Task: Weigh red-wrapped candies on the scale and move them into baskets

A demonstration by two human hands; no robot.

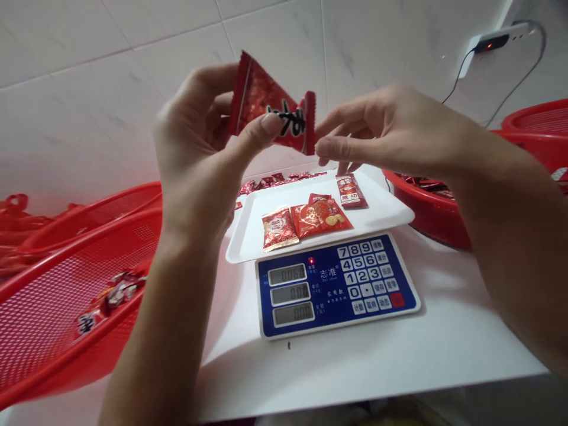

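Note:
My left hand [199, 136] is closed on a red pyramid-shaped snack packet [270, 100] with black lettering, its thumb across the front. The packet is held up above the scale. Close to the packet's right edge is my right hand [377, 127], fingers loosely curled and a little apart; whether the fingertips touch the edge is hard to see. Below lies a white tray [248, 236] on a digital scale [328, 290] with a blue panel. The tray bears a gold-trimmed red packet [279, 229], a flat red biscuit packet [320, 217] partly over another, and an upright-printed red packet [350, 190].
Red mesh baskets stand at the left [39, 302] and right [444, 222], both with packets inside. More red packets [275, 179] lie behind the tray. A tiny dark scrap [289, 345] sits on the white table [355, 367]. A power strip [492, 42] hangs on the tiled wall.

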